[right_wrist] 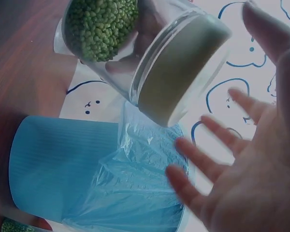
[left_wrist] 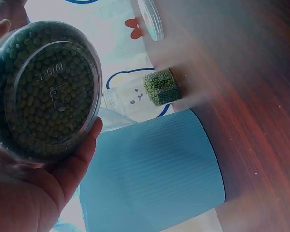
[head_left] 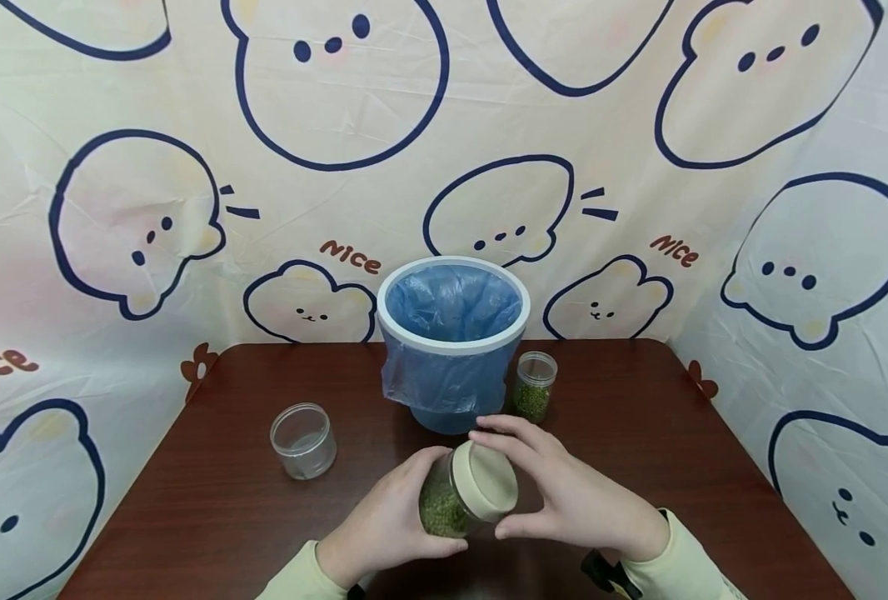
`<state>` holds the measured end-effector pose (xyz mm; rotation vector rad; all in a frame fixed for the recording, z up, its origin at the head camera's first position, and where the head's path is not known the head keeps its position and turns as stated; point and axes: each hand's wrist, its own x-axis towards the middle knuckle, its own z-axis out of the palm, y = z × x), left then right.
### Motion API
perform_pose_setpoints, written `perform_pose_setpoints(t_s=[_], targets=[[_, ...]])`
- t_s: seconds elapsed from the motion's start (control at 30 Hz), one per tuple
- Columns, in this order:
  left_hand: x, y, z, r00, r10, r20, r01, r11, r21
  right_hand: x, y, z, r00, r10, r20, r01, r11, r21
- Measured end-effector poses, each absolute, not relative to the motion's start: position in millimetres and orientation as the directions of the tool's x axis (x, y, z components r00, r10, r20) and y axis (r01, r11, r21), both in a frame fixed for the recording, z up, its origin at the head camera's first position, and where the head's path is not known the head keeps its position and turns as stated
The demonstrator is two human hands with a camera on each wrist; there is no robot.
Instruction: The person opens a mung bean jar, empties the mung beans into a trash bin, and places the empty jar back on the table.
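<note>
My left hand [head_left: 387,517] grips a clear jar [head_left: 444,500] part-filled with green beans, its fingers and thumb round the body. The jar is tilted, its cream lid [head_left: 486,481] toward the right. Embossed marks show on the jar's bottom [left_wrist: 53,92] in the left wrist view. My right hand [head_left: 564,487] is spread beside the lid, with fingers behind it and thumb in front. In the right wrist view a gap shows between the fingers [right_wrist: 203,169] and the lid.
A blue bin [head_left: 451,392] with a white rim and a blue liner stands at the back middle. A smaller open jar of green beans [head_left: 534,387] is right of it. An uncovered clear jar [head_left: 304,442] stands on the left of the brown table [head_left: 212,500]. Patterned cloth [head_left: 324,208] hangs behind.
</note>
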<state>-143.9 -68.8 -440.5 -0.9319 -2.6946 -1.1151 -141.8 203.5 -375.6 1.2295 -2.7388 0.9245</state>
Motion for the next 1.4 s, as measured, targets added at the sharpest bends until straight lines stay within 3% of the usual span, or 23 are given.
perform_pose_setpoints(t_s=[0.2,0.5,0.67,0.9,1.2,1.4], targets=[[-145,-68,-439,-0.824,0.496,0.275,0.546,0.562,0.622,-143,199,-379,-0.802,-0.578,0.153,-0.547,0.607,-0.577],[-144,-68,-439,-0.824,0.499,0.269,0.548,0.579,0.603,-143,194,-387,-0.831,-0.546,0.106,-0.495,0.64,-0.587],[-143,-68,-439,-0.817,0.506,0.276,0.559,0.582,0.59,-143,194,-384,-0.814,-0.569,0.118,-0.527,0.638,-0.562],[-143,-67,-442,-0.793,0.522,0.314,0.598,0.571,0.562,-145,196,-381,-0.738,-0.652,0.174,-0.636,0.586,-0.502],[-143,-68,-441,-0.797,0.538,0.275,0.585,0.573,0.574,-144,201,-380,-0.659,-0.721,0.215,-0.724,0.53,-0.441],[-143,-68,-443,-0.791,0.543,0.282,0.592,0.564,0.575,-145,202,-380,-0.646,-0.733,0.214,-0.735,0.522,-0.432]])
